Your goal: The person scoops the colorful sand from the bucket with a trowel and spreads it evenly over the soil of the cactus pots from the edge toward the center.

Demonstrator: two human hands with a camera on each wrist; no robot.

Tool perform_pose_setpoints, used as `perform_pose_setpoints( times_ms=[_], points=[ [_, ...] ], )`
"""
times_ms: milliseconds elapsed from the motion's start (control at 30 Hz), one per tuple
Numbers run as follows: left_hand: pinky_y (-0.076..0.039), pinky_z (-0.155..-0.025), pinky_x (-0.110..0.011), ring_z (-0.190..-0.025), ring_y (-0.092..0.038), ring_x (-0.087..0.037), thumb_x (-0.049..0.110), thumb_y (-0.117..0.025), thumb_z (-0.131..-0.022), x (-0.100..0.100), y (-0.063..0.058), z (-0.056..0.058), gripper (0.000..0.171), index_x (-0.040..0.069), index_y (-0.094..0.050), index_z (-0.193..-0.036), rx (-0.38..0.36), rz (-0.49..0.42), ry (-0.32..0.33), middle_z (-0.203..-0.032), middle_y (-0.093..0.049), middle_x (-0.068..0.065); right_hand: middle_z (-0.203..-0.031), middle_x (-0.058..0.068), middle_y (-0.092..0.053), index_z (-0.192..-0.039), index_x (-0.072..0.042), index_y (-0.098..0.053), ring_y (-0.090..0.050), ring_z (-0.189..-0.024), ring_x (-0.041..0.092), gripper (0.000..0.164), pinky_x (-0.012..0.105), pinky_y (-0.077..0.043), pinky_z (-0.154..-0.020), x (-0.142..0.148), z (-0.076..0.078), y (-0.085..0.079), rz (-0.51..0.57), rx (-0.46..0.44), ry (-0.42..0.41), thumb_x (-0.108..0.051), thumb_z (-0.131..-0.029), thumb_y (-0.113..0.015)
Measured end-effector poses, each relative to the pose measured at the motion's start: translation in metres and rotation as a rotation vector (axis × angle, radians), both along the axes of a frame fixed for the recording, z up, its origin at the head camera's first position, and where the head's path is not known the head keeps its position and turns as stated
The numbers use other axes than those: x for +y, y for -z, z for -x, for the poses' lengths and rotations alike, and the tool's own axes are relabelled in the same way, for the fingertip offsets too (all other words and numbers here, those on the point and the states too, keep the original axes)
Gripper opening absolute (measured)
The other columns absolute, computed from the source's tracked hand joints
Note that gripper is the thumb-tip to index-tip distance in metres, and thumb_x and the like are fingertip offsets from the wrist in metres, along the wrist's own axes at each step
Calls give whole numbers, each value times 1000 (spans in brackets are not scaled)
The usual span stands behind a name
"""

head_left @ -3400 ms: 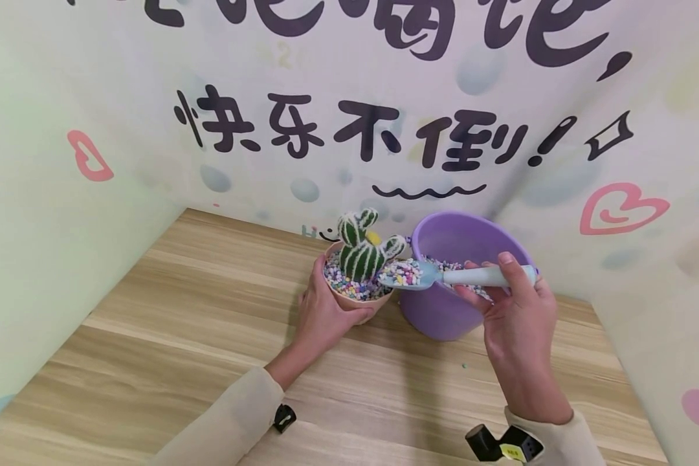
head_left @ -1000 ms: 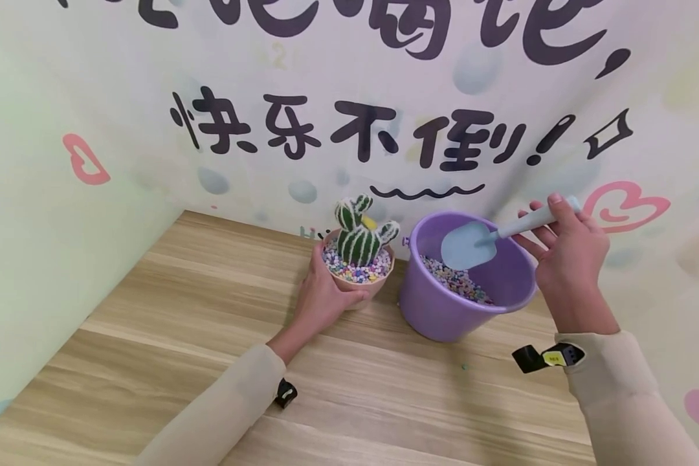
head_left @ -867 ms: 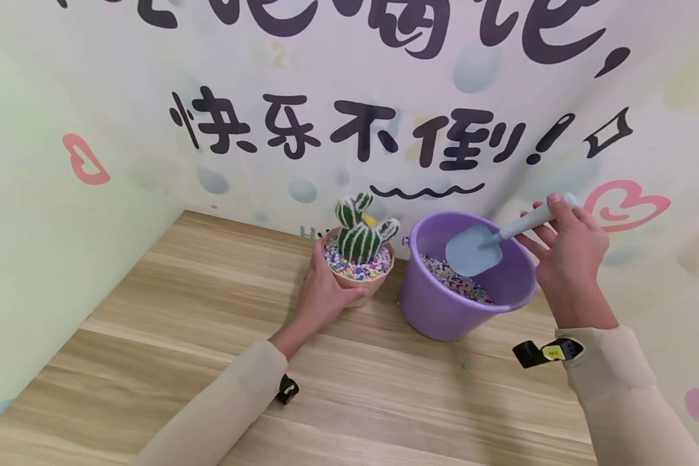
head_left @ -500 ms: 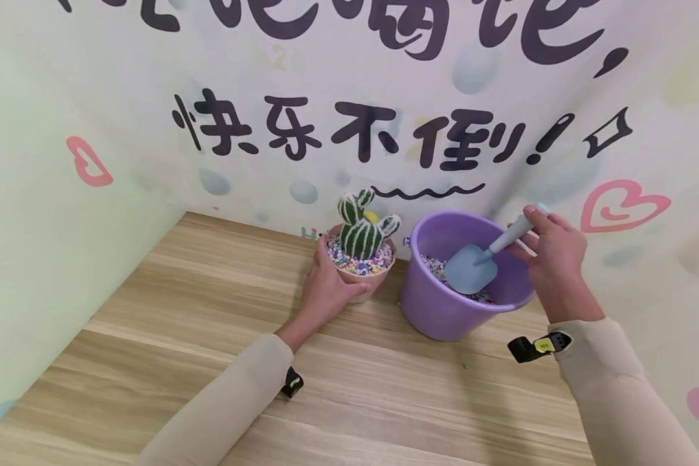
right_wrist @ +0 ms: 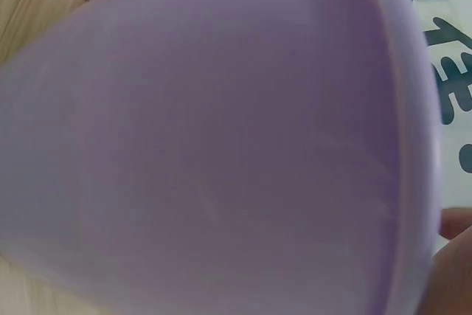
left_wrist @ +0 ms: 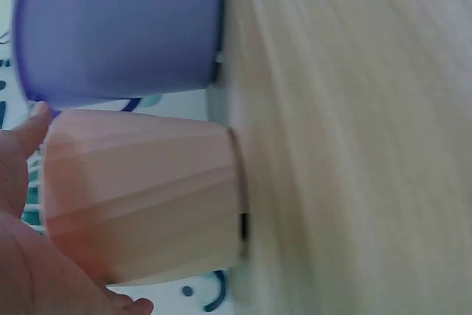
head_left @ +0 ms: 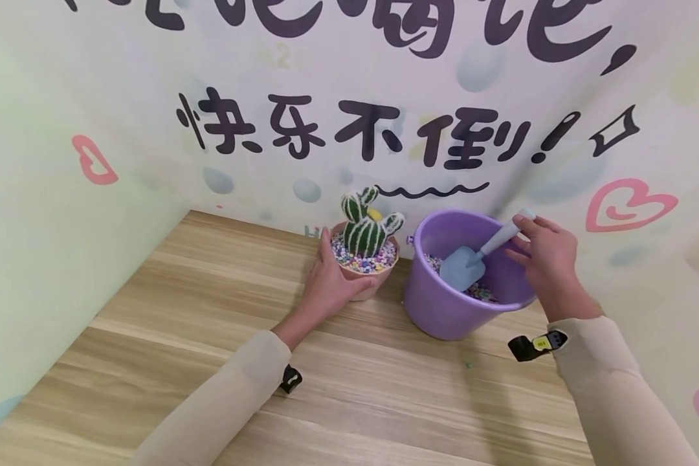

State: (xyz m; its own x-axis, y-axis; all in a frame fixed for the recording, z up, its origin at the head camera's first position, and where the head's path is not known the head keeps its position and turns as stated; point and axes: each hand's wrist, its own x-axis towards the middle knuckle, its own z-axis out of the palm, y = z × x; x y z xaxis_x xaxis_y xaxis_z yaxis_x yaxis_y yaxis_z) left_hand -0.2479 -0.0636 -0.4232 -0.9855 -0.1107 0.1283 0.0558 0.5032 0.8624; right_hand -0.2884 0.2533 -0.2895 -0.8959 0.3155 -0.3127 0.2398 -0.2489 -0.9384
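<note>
My left hand [head_left: 329, 285] grips the side of a pale pink flowerpot [head_left: 378, 279], thumb in front and fingers round the left. A striped green cactus [head_left: 366, 238] stands in it among colourful pebbles [head_left: 358, 262]. In the left wrist view the flowerpot [left_wrist: 147, 197] rests on the tabletop or just above it; I cannot tell which. My right hand [head_left: 553, 259] pinches the handle of a light-blue toy shovel [head_left: 463, 268] over a purple bucket [head_left: 443, 310]. The blade is inside the bucket, tilted down near more pebbles [head_left: 482, 294]. The bucket wall [right_wrist: 221, 145] fills the right wrist view.
The wooden tabletop [head_left: 349, 414] ends at a lettered wall sheet [head_left: 256, 194] close behind the pot and bucket. A pale side wall [head_left: 29, 246] stands at the left. One tiny green pebble [head_left: 468, 365] lies in front of the bucket.
The shovel, earlier heaped with pebbles at the pot's rim, moved right over the bucket with a bare blade, then came down into it. The left hand kept holding the pot.
</note>
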Motion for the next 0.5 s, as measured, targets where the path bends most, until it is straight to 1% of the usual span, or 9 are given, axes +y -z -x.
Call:
perform_pose_setpoints(
  times_ms=[100,133,200,267,333,367,433,467,500],
  points=[
    [-31,-110,-59,-138,-33,-44,54,-82,-70,-3,-12,-5,129,23,9,-156,35,5,8,-160,-20,-15,-137,4,-46,-156,-14,-20,-65,-95,10,97,30,-50,-90,2,-2,-1,-173,-45,-96,-32,-80,-79],
    [-32,-109,-59,-137,-34,-44,54,-81,-72,-4,-16,-7,126,22,7,-156,54,5,10,-159,-24,-14,-140,7,-43,-156,-11,-18,-65,-93,9,97,30,-49,-92,3,-3,-1,-246,-53,-136,-35,-83,-76],
    [-30,-110,-61,-136,-35,-45,55,-77,-76,-6,-25,-11,120,20,4,-156,81,19,8,-158,-25,-14,-145,15,-37,-154,-3,-18,-65,-86,4,92,30,-49,-92,5,-6,-1,-410,-55,-219,-40,-88,-69],
    [-25,-112,-61,-139,-32,-42,55,-73,-80,-9,-33,-15,114,17,2,-156,104,33,14,-160,-22,-14,-148,23,-33,-150,5,-19,-66,-79,1,87,32,-50,-90,7,-9,0,-559,-41,-287,-44,-92,-62],
    [-20,-114,-61,-143,-26,-39,55,-70,-83,-12,-40,-19,110,14,1,-156,122,52,18,-161,-16,-14,-145,30,-33,-145,10,-21,-66,-74,-1,84,32,-52,-86,7,-13,0,-689,-21,-327,-47,-94,-57],
    [-18,-115,-61,-145,-22,-37,56,-67,-85,-15,-43,-22,108,12,1,-156,131,71,23,-162,-11,-15,-146,33,-31,-145,12,-19,-69,-78,6,86,33,-52,-85,7,-15,0,-744,-11,-345,-48,-94,-56],
    [-16,-116,-60,-148,-15,-33,58,-62,-87,-19,-49,-26,106,9,0,-156,150,111,42,-163,-7,-15,-147,37,-29,-148,12,-14,-71,-88,21,92,40,-52,-90,4,-21,-2,-860,-2,-371,-52,-94,-52],
    [-15,-116,-61,-149,-13,-32,59,-61,-88,-22,-52,-29,105,8,-1,-156,158,133,53,-163,-5,-15,-146,38,-29,-149,11,-12,-69,-98,30,93,45,-50,-93,2,-25,-3,-931,8,-382,-55,-94,-51],
    [-15,-116,-61,-149,-10,-31,60,-59,-88,-24,-54,-32,104,7,-1,-156,165,162,67,-163,-5,-14,-147,39,-27,-150,10,-9,-63,-108,40,96,51,-48,-96,-1,-29,-4,-1014,17,-397,-57,-94,-48]
  ],
)
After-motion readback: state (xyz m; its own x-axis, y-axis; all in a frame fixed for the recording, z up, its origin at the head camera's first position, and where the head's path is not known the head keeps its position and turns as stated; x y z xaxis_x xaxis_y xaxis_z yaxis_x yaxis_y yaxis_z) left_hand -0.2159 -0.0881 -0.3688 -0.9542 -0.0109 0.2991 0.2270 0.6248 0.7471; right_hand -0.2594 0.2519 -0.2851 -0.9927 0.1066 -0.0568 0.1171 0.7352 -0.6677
